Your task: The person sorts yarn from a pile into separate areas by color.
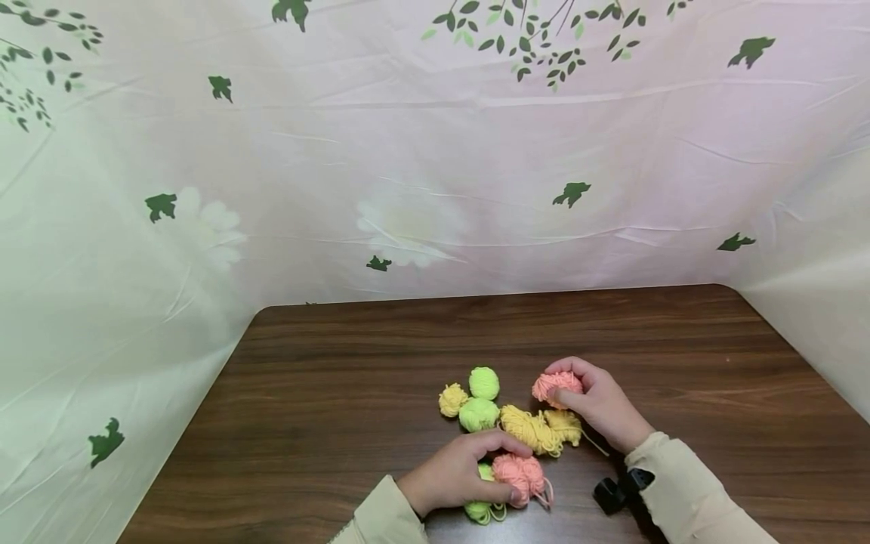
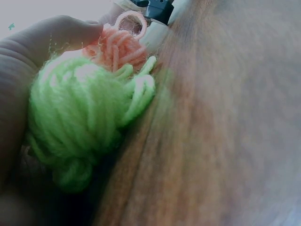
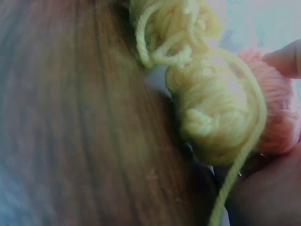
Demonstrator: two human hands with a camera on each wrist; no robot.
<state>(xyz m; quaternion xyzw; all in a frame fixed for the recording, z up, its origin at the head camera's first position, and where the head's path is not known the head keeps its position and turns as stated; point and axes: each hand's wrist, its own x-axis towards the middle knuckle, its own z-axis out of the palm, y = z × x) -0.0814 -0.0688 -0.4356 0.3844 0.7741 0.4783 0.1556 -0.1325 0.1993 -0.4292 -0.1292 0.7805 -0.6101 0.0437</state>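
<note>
My left hand [image 1: 462,472] holds a pink yarn ball [image 1: 519,477] between thumb and fingers at the near side of the table. Partly hidden under that hand is a green yarn ball [image 1: 481,508]; it fills the left wrist view as a loosely wound green bundle [image 2: 82,103]. Farther right, my right hand [image 1: 605,404] pinches another pink yarn ball [image 1: 557,387] between thumb and fingers. Just in front of it lie two yellow yarn bundles, a looped one [image 1: 529,429] and a smaller one [image 1: 564,427] with a loose strand [image 3: 237,162].
Left of the yellow bundles sit two green yarn balls, an upper one [image 1: 484,383] and a lower one [image 1: 479,415], beside a small yellow ball [image 1: 452,400]. The dark wooden table [image 1: 326,378] meets a printed cloth [image 1: 476,166] behind. A black device [image 1: 621,489] is by the right wrist.
</note>
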